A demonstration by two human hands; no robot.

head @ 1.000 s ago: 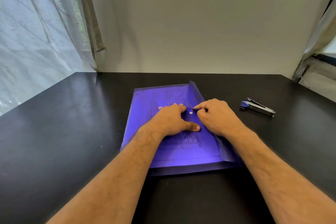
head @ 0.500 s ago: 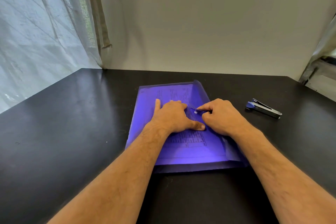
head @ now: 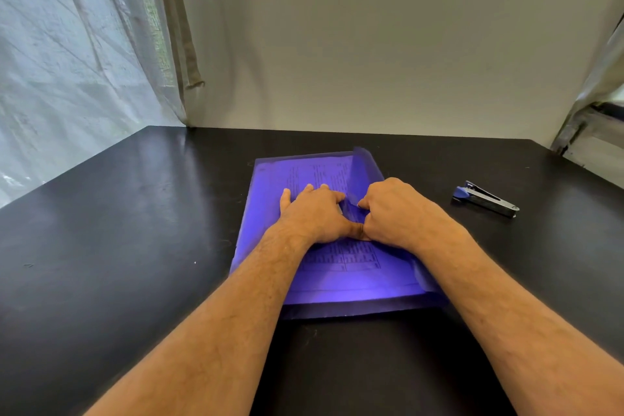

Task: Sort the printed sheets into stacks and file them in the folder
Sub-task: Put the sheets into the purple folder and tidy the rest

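**Both hands on the folder flap**

I see the black table [head: 118, 230] carrying the purple folder [head: 270, 246], printed sheets [head: 341, 257] inside. Left hand [head: 314, 213] presses flat, fingers spread. Right hand [head: 395, 213] pinches the flap [head: 363, 165]. Stapler [head: 486, 198] lies well right.

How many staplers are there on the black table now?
1. The stapler lies on the black table, to the right of the purple folder and apart from it. Nothing suggests another is hidden.

I sit at a black table [head: 101, 246] before a plain pale wall [head: 371, 61]. On my left, a sheer curtain [head: 67, 61] lets daylight in.
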